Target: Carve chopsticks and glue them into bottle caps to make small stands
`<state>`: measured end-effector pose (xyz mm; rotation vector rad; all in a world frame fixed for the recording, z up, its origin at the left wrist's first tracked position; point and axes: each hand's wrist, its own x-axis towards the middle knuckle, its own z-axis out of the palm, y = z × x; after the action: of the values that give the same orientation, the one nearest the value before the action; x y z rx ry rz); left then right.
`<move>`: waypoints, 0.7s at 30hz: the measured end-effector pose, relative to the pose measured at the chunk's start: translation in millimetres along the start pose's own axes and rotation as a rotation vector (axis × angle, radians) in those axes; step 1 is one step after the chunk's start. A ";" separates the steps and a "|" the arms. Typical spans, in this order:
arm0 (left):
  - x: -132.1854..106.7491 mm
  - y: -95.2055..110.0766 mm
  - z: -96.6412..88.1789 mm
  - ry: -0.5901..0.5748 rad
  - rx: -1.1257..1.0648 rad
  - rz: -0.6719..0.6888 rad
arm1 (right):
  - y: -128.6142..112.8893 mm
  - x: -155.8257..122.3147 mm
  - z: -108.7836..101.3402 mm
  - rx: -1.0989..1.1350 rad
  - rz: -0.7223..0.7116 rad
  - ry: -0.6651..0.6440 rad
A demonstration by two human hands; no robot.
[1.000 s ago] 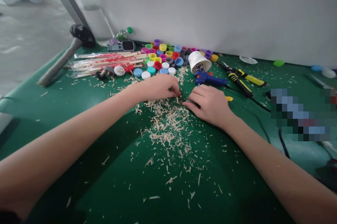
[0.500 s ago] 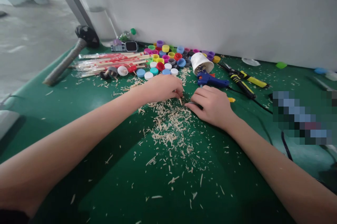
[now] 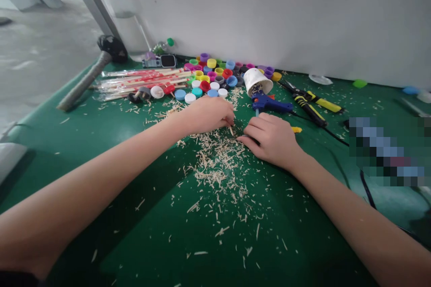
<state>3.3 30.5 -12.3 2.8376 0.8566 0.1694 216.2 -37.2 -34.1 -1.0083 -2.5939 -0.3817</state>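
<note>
Jutting fr. L hand (image 3: 211, 114): pale stick (image 3: 231, 130)

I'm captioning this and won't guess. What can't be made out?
All in the head view:
Thin item in the right hand: mostly hidden by its fingers.
Stick in the left hand: upper end hidden by its fingers.
Item at right: obscured by pixelation.
White item: cut off by the left edge.

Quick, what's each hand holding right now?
Left hand: closed, pinching a small wooden stick.
Right hand: closed around a thin tool, mostly hidden.
</note>
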 end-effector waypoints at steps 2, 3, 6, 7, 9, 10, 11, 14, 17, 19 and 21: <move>-0.3 -0.1 0.3 0.005 0.009 0.007 | -0.5 -0.3 0.8 -0.041 0.043 0.047; -0.4 -0.2 0.4 0.004 0.012 0.009 | -0.6 0.1 1.3 -0.059 0.069 0.068; -0.6 0.4 0.4 0.004 0.028 0.011 | 0.2 3.1 1.3 -0.063 0.086 0.056; -0.8 1.2 0.1 0.007 0.041 0.011 | 0.7 4.0 0.7 -0.043 0.065 0.033; -1.5 4.1 -1.4 0.011 0.079 0.018 | 1.3 4.5 -1.1 -0.005 0.024 -0.004; -2.0 6.2 -2.5 0.011 0.104 0.023 | 1.4 4.1 -1.9 0.004 0.010 -0.009; -2.6 8.4 -3.8 0.009 0.130 0.027 | 1.3 3.3 -2.5 0.003 0.005 -0.006; -4.6 14.5 -7.7 -0.006 0.193 0.036 | 0.3 0.6 -2.6 -0.024 0.022 0.025; -5.8 15.9 -9.5 0.005 0.201 0.051 | -0.1 -0.1 -1.2 -0.034 0.017 0.029; -5.7 14.1 -8.9 0.028 0.143 0.057 | 0.4 0.9 -0.2 -0.048 0.015 0.034; -4.9 11.4 -7.4 0.020 0.054 0.073 | 1.1 2.1 0.8 -0.064 0.014 0.042</move>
<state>4.2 19.3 -3.1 2.9240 0.7736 0.1871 215.3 -34.8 -33.9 -1.0278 -2.5511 -0.4796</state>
